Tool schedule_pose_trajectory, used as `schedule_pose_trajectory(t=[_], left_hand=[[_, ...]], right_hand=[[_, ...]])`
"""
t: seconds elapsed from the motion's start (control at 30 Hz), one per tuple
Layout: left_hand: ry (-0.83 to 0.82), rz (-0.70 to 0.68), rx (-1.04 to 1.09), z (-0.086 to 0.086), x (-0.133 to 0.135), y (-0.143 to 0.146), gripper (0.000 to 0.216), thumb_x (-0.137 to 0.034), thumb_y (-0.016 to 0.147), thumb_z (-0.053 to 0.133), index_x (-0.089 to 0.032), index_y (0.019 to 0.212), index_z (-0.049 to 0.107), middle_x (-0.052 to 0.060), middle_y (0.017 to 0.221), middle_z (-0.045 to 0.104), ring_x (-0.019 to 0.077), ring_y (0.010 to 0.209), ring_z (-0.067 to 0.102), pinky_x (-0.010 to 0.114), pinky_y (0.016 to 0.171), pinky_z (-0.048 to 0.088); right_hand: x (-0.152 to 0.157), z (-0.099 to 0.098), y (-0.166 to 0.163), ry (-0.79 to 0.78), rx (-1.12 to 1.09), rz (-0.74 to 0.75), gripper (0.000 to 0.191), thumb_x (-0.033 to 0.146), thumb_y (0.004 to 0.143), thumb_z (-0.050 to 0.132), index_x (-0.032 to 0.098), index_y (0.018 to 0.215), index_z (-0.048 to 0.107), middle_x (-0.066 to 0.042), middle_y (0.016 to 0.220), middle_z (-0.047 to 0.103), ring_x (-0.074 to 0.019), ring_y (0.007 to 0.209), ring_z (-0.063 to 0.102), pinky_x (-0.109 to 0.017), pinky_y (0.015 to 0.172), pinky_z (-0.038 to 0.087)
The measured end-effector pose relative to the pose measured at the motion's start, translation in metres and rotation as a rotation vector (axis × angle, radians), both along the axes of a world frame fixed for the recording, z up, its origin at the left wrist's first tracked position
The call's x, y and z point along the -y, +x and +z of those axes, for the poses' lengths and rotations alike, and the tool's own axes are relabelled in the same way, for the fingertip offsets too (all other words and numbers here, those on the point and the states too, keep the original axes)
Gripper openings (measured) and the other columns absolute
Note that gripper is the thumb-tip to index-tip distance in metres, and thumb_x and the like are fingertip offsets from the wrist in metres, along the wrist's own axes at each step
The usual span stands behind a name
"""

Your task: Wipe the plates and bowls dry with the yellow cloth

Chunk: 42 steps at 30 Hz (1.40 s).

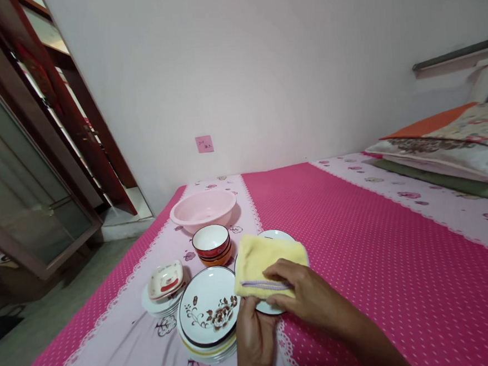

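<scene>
A folded yellow cloth [269, 253] with a purple-edged hem lies across a white plate [270, 307] with a dark rim and hides most of the plate's face. My right hand [299, 288] grips the cloth at its near right side, fingers bent over it. Below them, my left hand [254, 335] holds the plate's near edge, thumb up beside the cloth; its other fingers are mostly hidden. Just left of my hands stands a stack of plates [208, 305], the top one bearing a brown flower pattern.
Stacked red and orange bowls [212, 244] stand beyond the plates, before a pink basin [204, 211]. Small square dishes [165, 280] sit on white plates at the left. Everything rests on a pink dotted bedspread [358, 264]. Folded bedding or pillows [454, 140] lie far right, against the wall.
</scene>
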<state>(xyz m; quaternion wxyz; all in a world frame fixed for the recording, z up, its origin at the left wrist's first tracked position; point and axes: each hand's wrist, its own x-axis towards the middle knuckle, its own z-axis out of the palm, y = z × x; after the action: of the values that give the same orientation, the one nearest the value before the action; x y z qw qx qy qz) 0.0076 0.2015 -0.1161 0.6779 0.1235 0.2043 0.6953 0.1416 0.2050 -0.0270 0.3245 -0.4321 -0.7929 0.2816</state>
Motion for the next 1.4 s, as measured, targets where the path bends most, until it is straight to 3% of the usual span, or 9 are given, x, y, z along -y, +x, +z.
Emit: schedule_pose_trajectory(t=[0.17, 0.4, 0.53, 0.7, 0.9, 1.03, 1.17, 1.27, 1.4], left_hand=[[0.030, 0.001, -0.006, 0.001, 0.001, -0.003, 0.058, -0.009, 0.075, 0.076, -0.021, 0.131, 0.068, 0.008, 0.119, 0.077, 0.0306, 0.112, 0.071, 0.041, 0.096, 0.058], [-0.014, -0.024, -0.033, 0.001, 0.003, 0.005, 0.054, -0.012, 0.078, 0.075, -0.016, 0.131, 0.067, 0.013, 0.120, 0.076, 0.0343, 0.127, 0.063, 0.047, 0.105, 0.053], [-0.011, -0.031, -0.022, 0.001, 0.003, 0.008, 0.058, -0.012, 0.079, 0.074, -0.019, 0.136, 0.064, 0.013, 0.126, 0.074, 0.0348, 0.131, 0.060, 0.048, 0.107, 0.051], [-0.024, -0.014, -0.011, 0.000, 0.003, 0.006, 0.062, -0.010, 0.080, 0.075, -0.019, 0.140, 0.060, 0.013, 0.131, 0.072, 0.0344, 0.132, 0.059, 0.047, 0.108, 0.052], [-0.067, 0.005, -0.019, 0.004, 0.002, 0.005, 0.058, -0.015, 0.084, 0.072, -0.015, 0.140, 0.058, 0.014, 0.130, 0.072, 0.0332, 0.128, 0.063, 0.044, 0.106, 0.054], [-0.048, 0.002, -0.007, 0.003, 0.001, 0.005, 0.061, -0.014, 0.085, 0.071, -0.018, 0.144, 0.055, 0.012, 0.133, 0.071, 0.0315, 0.131, 0.061, 0.043, 0.107, 0.054], [-0.031, -0.005, -0.002, 0.000, 0.001, 0.004, 0.050, -0.019, 0.085, 0.071, -0.015, 0.134, 0.064, 0.014, 0.128, 0.073, 0.0327, 0.129, 0.062, 0.044, 0.106, 0.053], [-0.046, -0.010, -0.032, 0.001, 0.003, 0.003, 0.038, -0.022, 0.084, 0.071, -0.014, 0.121, 0.072, 0.013, 0.123, 0.075, 0.0327, 0.127, 0.063, 0.045, 0.107, 0.051], [-0.027, -0.008, -0.047, 0.006, 0.006, 0.001, 0.030, -0.025, 0.081, 0.072, -0.013, 0.108, 0.078, 0.012, 0.113, 0.078, 0.0316, 0.126, 0.062, 0.043, 0.110, 0.048]], right_hand=[[-0.003, -0.009, 0.005, 0.083, 0.021, -0.062, 0.026, 0.011, 0.084, 0.063, 0.019, 0.108, 0.066, -0.007, 0.109, 0.068, -0.0235, 0.101, 0.063, -0.035, 0.087, 0.046], [-0.012, -0.015, 0.011, 0.194, 0.069, -0.140, 0.019, 0.014, 0.096, 0.047, 0.018, 0.087, 0.063, -0.006, 0.090, 0.065, -0.0230, 0.088, 0.061, -0.036, 0.079, 0.044], [-0.010, -0.014, 0.014, 0.167, 0.061, -0.114, 0.016, 0.016, 0.090, 0.061, 0.019, 0.105, 0.065, -0.007, 0.104, 0.066, -0.0237, 0.098, 0.061, -0.036, 0.084, 0.045], [-0.011, -0.021, 0.007, 0.178, 0.146, -0.111, 0.015, 0.016, 0.094, 0.054, 0.019, 0.086, 0.066, -0.006, 0.090, 0.064, -0.0239, 0.088, 0.060, -0.036, 0.078, 0.044], [-0.010, -0.012, 0.016, 0.191, -0.087, -0.191, 0.016, 0.028, 0.100, 0.050, 0.021, 0.098, 0.065, -0.005, 0.096, 0.068, -0.0217, 0.089, 0.063, -0.034, 0.078, 0.045], [-0.004, -0.006, 0.013, 0.149, -0.077, -0.136, 0.019, 0.033, 0.101, 0.051, 0.022, 0.095, 0.065, -0.003, 0.092, 0.067, -0.0204, 0.086, 0.063, -0.032, 0.076, 0.044], [0.003, -0.010, -0.004, 0.040, 0.134, -0.022, 0.006, 0.018, 0.093, 0.059, 0.021, 0.088, 0.063, -0.003, 0.092, 0.065, -0.0212, 0.089, 0.062, -0.032, 0.077, 0.044], [0.007, -0.017, -0.016, 0.043, 0.189, -0.067, 0.020, 0.009, 0.082, 0.064, 0.021, 0.097, 0.061, -0.005, 0.101, 0.066, -0.0235, 0.096, 0.062, -0.034, 0.082, 0.045], [0.009, -0.023, -0.025, 0.118, 0.185, -0.056, 0.038, 0.008, 0.087, 0.061, 0.020, 0.122, 0.059, -0.010, 0.116, 0.067, -0.0268, 0.109, 0.062, -0.039, 0.093, 0.048]])
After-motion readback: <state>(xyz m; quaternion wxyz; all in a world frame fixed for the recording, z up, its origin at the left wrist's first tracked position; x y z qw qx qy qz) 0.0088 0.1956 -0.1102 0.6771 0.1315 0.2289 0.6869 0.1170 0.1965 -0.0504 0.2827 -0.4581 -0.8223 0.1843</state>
